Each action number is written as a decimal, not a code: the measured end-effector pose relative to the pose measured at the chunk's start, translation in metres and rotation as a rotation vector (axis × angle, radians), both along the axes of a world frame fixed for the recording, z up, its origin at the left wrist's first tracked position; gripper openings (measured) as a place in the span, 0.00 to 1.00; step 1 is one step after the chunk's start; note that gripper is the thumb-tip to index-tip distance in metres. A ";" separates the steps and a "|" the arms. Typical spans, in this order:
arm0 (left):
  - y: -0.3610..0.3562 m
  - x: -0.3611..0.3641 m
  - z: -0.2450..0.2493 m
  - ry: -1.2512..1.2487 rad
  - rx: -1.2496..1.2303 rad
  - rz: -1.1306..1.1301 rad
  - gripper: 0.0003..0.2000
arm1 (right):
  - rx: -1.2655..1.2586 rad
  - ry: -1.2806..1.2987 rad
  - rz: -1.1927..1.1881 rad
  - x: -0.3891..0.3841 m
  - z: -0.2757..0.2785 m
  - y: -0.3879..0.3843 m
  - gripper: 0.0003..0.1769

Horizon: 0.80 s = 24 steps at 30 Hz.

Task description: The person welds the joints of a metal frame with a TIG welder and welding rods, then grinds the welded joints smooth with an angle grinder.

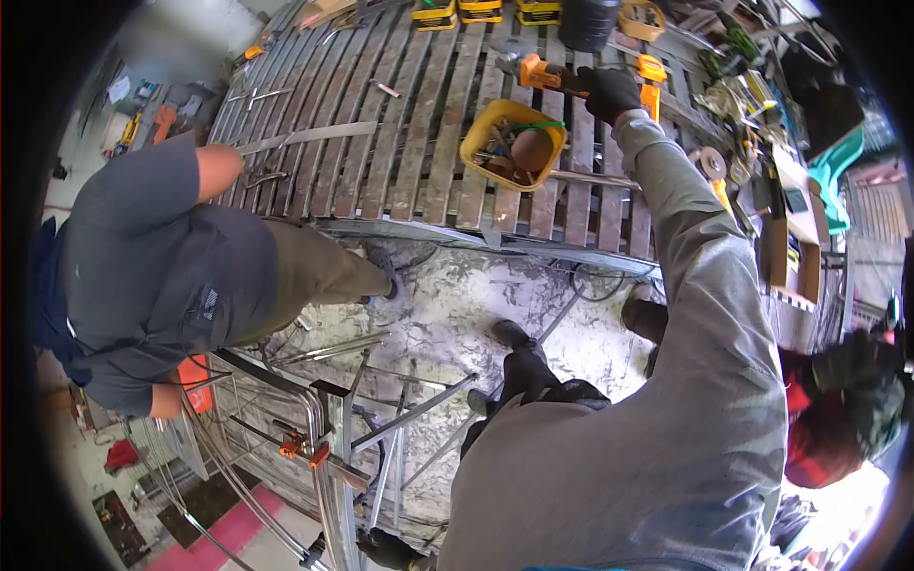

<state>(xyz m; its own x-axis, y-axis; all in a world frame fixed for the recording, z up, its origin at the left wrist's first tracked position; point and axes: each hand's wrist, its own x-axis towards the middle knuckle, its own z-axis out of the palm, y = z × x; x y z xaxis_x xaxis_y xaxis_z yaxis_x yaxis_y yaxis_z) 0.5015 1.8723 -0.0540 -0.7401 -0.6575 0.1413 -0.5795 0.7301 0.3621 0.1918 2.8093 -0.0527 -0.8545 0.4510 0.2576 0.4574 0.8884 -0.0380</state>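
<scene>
Steel slats, grey and scuffed, make up the table [381,162] in the head view, running from its near edge to its far edge. Near the far edge lies an orange tool [538,73], blocky, with a dark metal nose. Its long axis runs across the slats, nose to the left. The right hand [609,92], in a black glove at the end of a long grey-green sleeve, is closed around the tool's right end, so the tool's body lies straight to the left of the palm. This hand is much the nearer of the two.

The left hand [524,366], also in a black glove, hangs low over the mottled concrete floor [447,314], well short of the table's near edge. Whether it is clenched or loose I cannot tell.

Between tool and near edge sits a yellow plastic tub [476,138] holding a brown ball and rusty bits. An orange bar clamp [652,81] stands just right of the right hand. At the table's left corner a co-worker [162,247] in a dark grey shirt bends over the slats.
</scene>
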 end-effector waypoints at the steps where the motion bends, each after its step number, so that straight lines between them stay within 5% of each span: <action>1: 0.001 0.007 -0.003 -0.019 0.007 0.007 0.21 | 0.014 -0.026 0.009 -0.008 -0.009 0.005 0.20; 11: 0.024 0.106 -0.011 -0.381 -0.034 0.085 0.22 | 0.145 0.077 0.179 -0.045 -0.101 0.047 0.19; 12: 0.020 0.132 -0.027 -0.195 0.134 0.044 0.21 | 0.141 0.081 0.205 -0.043 -0.100 0.047 0.22; 14: 0.056 0.135 -0.026 -0.016 0.311 0.312 0.18 | 0.073 0.086 0.410 -0.042 -0.102 0.052 0.23; 16: 0.074 0.141 -0.026 -0.049 0.298 0.276 0.19 | -0.059 -0.047 0.420 -0.044 -0.097 0.062 0.33; 18: 0.095 0.139 -0.016 -0.016 0.643 0.651 0.18 | -0.150 -0.242 0.437 -0.048 -0.096 0.076 0.43; 19: 0.091 0.152 -0.028 -0.066 0.384 0.458 0.19 | 0.287 -0.367 0.227 -0.049 -0.104 0.075 0.33; 20: 0.112 0.131 0.001 -0.142 0.482 0.575 0.21 | 0.273 -0.351 0.325 -0.053 -0.118 0.100 0.33; 21: 0.102 0.152 -0.019 -0.218 0.049 0.325 0.22 | -0.074 -0.007 0.463 -0.059 -0.132 0.143 0.30; 22: 0.112 0.130 0.004 -0.204 0.216 0.435 0.23 | 0.040 -0.068 0.278 -0.080 -0.157 0.208 0.30; 23: 0.115 0.126 0.011 -0.154 0.202 0.481 0.23 | 0.255 0.031 0.196 -0.073 -0.094 0.142 0.28; 24: 0.105 0.132 0.007 -0.091 0.193 0.492 0.22 | 0.188 0.322 0.206 -0.062 -0.047 0.073 0.29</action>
<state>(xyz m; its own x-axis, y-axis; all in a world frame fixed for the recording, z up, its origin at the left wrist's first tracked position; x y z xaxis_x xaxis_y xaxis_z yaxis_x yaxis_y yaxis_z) 0.6334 1.9770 -0.0467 -0.3417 -0.9375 -0.0665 -0.8716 0.2896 0.3954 0.1301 2.8826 -0.0995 -0.7842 0.1994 0.5876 0.2612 0.9651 0.0211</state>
